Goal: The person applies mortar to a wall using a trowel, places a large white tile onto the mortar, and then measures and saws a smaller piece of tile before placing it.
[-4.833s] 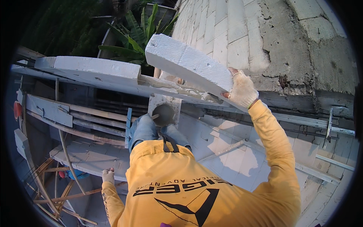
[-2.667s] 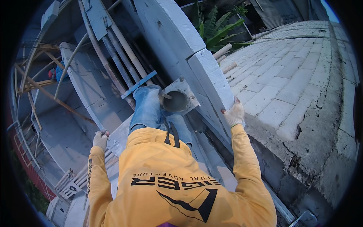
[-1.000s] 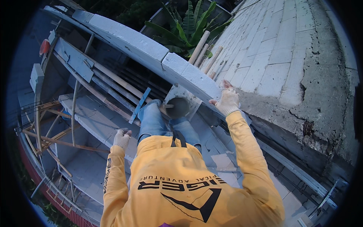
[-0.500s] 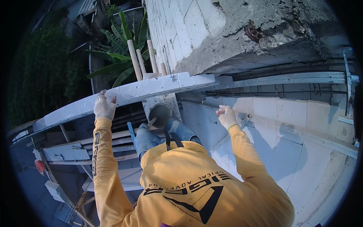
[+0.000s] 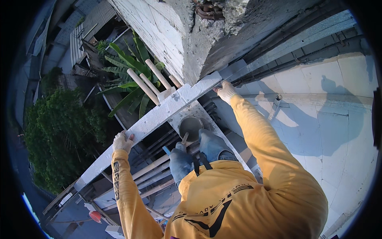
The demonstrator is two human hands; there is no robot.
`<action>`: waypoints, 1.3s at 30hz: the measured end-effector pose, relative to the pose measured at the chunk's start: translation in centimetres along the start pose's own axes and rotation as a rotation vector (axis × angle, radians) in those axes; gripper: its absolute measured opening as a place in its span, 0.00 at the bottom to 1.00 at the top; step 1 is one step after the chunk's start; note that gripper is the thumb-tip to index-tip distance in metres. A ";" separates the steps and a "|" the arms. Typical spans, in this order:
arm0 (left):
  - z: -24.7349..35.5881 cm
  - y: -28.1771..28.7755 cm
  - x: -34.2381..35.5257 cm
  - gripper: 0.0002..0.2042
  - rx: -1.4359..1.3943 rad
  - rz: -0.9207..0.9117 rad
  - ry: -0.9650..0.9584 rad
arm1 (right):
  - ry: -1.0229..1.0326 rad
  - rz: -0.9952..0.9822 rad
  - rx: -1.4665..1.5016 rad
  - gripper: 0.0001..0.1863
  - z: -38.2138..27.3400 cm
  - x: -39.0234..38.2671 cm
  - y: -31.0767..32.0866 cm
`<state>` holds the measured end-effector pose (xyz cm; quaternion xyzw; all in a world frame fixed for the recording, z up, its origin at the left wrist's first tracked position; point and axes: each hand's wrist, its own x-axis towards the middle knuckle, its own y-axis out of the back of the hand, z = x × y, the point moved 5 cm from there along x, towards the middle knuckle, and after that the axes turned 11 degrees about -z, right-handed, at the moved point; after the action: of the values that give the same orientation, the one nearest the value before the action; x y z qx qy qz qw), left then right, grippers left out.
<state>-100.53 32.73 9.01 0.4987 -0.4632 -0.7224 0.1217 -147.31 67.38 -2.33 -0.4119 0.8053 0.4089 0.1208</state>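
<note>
A long, narrow ledge of white blocks [image 5: 159,115] crosses in front of me, running from the lower left up to a rough concrete column. My left hand [image 5: 121,143], in a pale knit glove with bare fingertips, curls over its near edge, the thumb set apart from the fingers. At the ledge's far right end, below the column, my right hand [image 5: 227,92] has bent fingers against the edge, partly hidden from above. Between and beyond my knees stands a round bucket [image 5: 202,124] with a grey inside; a light handle [image 5: 185,138] leans at its rim.
The concrete column [image 5: 227,36] with rusty bars juts out at the top. Several wooden poles [image 5: 157,73] rise beyond the ledge, above plants [image 5: 63,119] far below. Planks [image 5: 155,165] cross a deep gap at left. A white block wall [image 5: 330,123] stands at right.
My right hand has moved forward from over the right wall to the ledge's end. The left hand stays on the ledge. The view has turned, so the ledge now slants more steeply.
</note>
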 end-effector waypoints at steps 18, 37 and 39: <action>-0.9 0.3 0.1 0.26 0.032 -0.061 0.005 | -0.030 -0.012 0.062 0.24 -3.8 -2.7 0.6; -1.3 -0.2 0.6 0.28 0.040 -0.090 0.020 | 0.038 0.038 0.195 0.16 1.7 1.4 -2.5; -1.1 -0.1 0.5 0.28 0.048 -0.095 0.025 | 0.043 0.038 0.207 0.17 1.4 1.2 -2.5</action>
<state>-99.76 31.87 8.53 0.5317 -0.4548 -0.7098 0.0812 -146.36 66.97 -5.20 -0.3905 0.8533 0.3168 0.1377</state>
